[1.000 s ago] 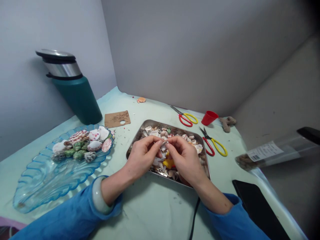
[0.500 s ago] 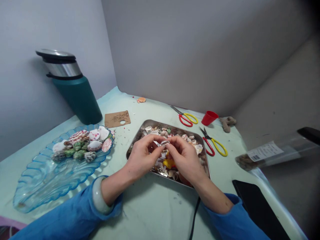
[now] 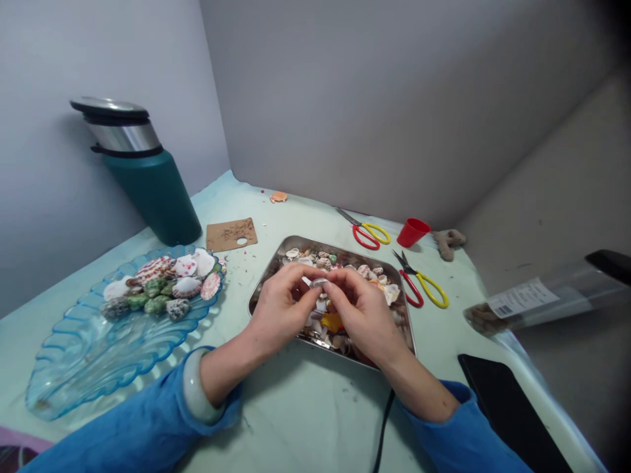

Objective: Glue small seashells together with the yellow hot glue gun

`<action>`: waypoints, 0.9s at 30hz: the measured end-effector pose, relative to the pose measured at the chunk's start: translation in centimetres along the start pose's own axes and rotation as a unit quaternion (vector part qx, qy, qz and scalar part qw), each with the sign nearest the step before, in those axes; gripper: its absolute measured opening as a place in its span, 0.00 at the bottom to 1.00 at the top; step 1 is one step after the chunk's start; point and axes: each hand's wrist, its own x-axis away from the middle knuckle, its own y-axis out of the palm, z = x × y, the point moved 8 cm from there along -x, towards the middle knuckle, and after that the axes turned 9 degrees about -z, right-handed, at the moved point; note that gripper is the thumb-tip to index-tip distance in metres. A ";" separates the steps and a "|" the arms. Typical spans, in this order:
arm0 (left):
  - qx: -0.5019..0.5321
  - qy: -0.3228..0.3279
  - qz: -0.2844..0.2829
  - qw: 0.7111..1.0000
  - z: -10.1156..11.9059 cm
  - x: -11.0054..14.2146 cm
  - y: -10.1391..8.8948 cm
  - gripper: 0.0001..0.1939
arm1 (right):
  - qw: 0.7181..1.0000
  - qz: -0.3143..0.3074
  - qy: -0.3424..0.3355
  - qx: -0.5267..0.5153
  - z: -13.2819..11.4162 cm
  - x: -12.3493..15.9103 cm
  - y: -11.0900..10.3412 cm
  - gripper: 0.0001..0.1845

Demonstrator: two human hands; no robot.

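Surface [image 3: 296, 407]: pale green
Metal tray [image 3: 271, 269]: holds shells [image 3: 365, 270]
Left hand [image 3: 280, 299]: fingers pinching a small shiny piece [image 3: 319, 282]
Right hand [image 3: 365, 312]: fingers gripping the same piece

a walled craft corner: table [image 3: 290, 407], scissors [image 3: 411, 270], shells [image 3: 392, 293]

above a metal tray [image 3: 303, 244] of small shells [image 3: 323, 263], the left hand [image 3: 280, 302] and right hand [image 3: 363, 312] pinch a small shiny piece [image 3: 319, 283], with a blue dish [image 3: 108, 358] left of the tray, scissors [image 3: 407, 267] just right of it, and a teal bottle [image 3: 150, 190] behind it, leftward.
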 end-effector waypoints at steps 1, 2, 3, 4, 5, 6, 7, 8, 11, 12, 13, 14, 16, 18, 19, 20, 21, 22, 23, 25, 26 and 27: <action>-0.001 0.002 0.001 1.000 0.1 0.0 0.0 0.08 | 1.000 0.002 0.001 0.000 0.0 0.0 0.0 0.08; -0.002 0.003 0.003 1.000 0.1 0.0 0.0 0.08 | 1.000 0.004 0.001 -0.001 0.0 0.0 0.0 0.08; -0.001 0.002 0.006 1.000 0.1 0.0 0.0 0.08 | 1.000 0.005 0.002 -0.002 0.0 -0.1 0.0 0.08; -0.001 -0.001 0.009 1.000 0.1 0.0 0.0 0.08 | 1.000 0.006 0.001 -0.003 0.0 -0.1 0.0 0.08; 0.000 -0.004 0.012 1.000 0.0 0.0 0.0 0.08 | 1.000 0.006 -0.001 -0.004 -0.1 -0.1 0.0 0.09; 0.001 -0.004 0.016 1.000 0.0 0.0 -0.1 0.08 | 1.000 0.007 -0.003 -0.004 -0.1 -0.1 -0.1 0.09; 0.003 -0.004 0.018 1.000 0.0 0.0 -0.1 0.08 | 1.000 0.008 -0.004 -0.002 -0.2 -0.1 -0.1 0.09; 0.002 -0.003 0.018 1.000 0.0 -0.1 0.0 0.07 | 1.000 0.006 -0.004 0.001 -0.2 -0.1 -0.1 0.09; -0.003 0.009 0.014 1.000 0.2 -0.1 0.0 0.06 | 1.000 0.008 -0.001 0.012 -0.3 0.0 -0.1 0.09; -0.005 0.013 0.012 1.000 0.2 -0.2 0.0 0.06 | 1.000 0.009 0.002 0.012 -0.3 0.0 -0.1 0.09; -0.008 0.016 0.011 1.000 0.3 -0.2 0.0 0.05 | 1.000 0.009 0.004 0.010 -0.3 0.0 -0.1 0.08; -0.010 0.018 0.009 1.000 0.4 -0.2 0.0 0.05 | 1.000 0.006 0.006 0.007 -0.3 0.0 -0.1 0.08; -0.011 0.022 0.006 1.000 0.5 -0.2 -0.1 0.06 | 1.000 0.007 0.015 0.007 -0.2 0.0 -0.1 0.08; -0.012 0.024 0.005 1.000 0.6 -0.2 -0.1 0.06 | 1.000 0.006 0.021 -0.001 0.0 0.0 -0.1 0.08; -0.013 0.024 0.005 1.000 0.7 -0.1 -0.1 0.06 | 1.000 0.003 0.026 -0.008 0.1 0.0 -0.1 0.07; -0.013 0.024 0.006 1.000 0.7 -0.1 -0.1 0.06 | 0.999 0.005 0.030 -0.011 0.2 -0.1 -0.1 0.07; -0.012 0.024 0.006 1.000 0.7 0.0 -0.2 0.06 | 0.999 0.003 0.034 -0.019 0.4 -0.1 -0.1 0.07; -0.011 0.023 0.006 1.000 0.8 0.0 -0.2 0.06 | 0.999 -0.001 0.038 -0.028 0.5 -0.1 0.0 0.07; -0.009 0.025 0.006 1.000 0.8 0.0 -0.2 0.06 | 0.998 -0.005 0.042 -0.037 0.7 -0.2 0.0 0.07; -0.009 0.031 0.003 0.999 1.0 0.0 -0.2 0.07 | 0.997 -0.012 0.051 -0.052 1.0 -0.2 0.1 0.07; -0.010 0.034 0.001 0.999 1.0 0.0 -0.2 0.07 | 0.997 -0.013 0.055 -0.057 1.1 -0.2 0.1 0.07; -0.011 0.035 0.000 0.999 1.1 -0.1 -0.2 0.07 | 0.996 -0.015 0.058 -0.061 1.2 -0.2 0.2 0.07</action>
